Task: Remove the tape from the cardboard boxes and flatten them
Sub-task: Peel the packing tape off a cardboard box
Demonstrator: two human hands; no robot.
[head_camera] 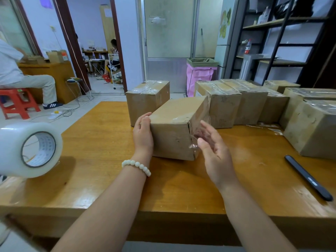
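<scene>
Boxes all over the bench (101, 135), eight by my count, every one closed, contents hidden. One cardboard box (174, 131) lies mid-bench. The left hand (142, 135) grips its left side, fingers curled over the top edge. The right hand (214, 151) hovers at the box's right end, fingers spread wide, a crumpled strand of clear tape (193, 144) hanging off that corner beside the thumb. Another box (147, 100) stands behind it at the far edge; six more boxes (218, 106) crowd the far right corner, tops glossy with tape. One tape roll (27, 150) at the left edge, one black tool (307, 177) near the right edge. Pink bin (198, 77) on the floor beyond, contents out of sight.
</scene>
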